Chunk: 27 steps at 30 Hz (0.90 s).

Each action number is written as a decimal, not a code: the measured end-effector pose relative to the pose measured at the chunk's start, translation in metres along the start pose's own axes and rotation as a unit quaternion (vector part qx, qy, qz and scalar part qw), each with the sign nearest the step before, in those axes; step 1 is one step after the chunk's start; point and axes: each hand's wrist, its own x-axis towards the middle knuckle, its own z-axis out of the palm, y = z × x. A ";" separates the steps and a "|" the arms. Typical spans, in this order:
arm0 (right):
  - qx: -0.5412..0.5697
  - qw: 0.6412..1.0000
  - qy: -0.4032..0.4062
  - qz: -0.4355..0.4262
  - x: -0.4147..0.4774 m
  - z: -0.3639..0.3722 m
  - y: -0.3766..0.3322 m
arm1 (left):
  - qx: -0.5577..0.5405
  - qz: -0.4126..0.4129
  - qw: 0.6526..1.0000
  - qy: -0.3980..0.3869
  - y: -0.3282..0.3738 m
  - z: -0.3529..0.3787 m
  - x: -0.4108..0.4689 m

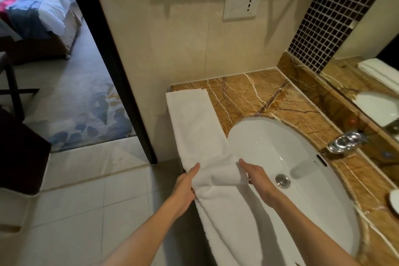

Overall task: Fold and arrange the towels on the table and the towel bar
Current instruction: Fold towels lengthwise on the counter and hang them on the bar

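White terry cloth fills the space nearest you: the towel (194, 127) lies as one long strip along the left edge of the counter (259, 93), and its near end runs down past the counter's front towards you.

Your left hand (185, 185) grips the towel's left edge, thumb laid on top and fingers curled underneath. Your right hand (257, 177) holds the opposite edge, thumb along the cloth and fingers tucked under a raised fold between your hands, so you cannot see how deep that grip goes.

The right-hand side of the strip overlaps the rim of the sink (291, 136), with the drain (282, 180) just beside your right wrist. Beyond that lie bare marble, the faucet (343, 141) and the mirror (367, 84), where a folded stack shows in reflection. No towel bar is in view.

Things that could go wrong from here:
- If one hand lifts higher or sooner, the fold will likely land skewed and the edges will not line up.
- The left edge sits right at the counter's lip, so a pull to the left could drag the strip onto the floor.
- Slack on the right could sag into the basin, and any water there would wet the towel.
- The hanging near end adds weight, so a loose pinch may let it slide.
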 end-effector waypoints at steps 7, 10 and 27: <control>-0.053 0.997 -0.046 -0.025 -0.012 0.001 0.019 | 0.071 0.019 0.997 0.003 -0.013 0.007 -0.027; -0.125 0.989 -0.051 -0.058 -0.013 0.001 0.031 | 0.107 0.037 0.993 0.023 -0.023 0.009 -0.037; -0.260 0.965 0.021 -0.032 -0.063 -0.035 0.065 | 0.161 0.001 0.986 0.048 -0.086 0.017 -0.097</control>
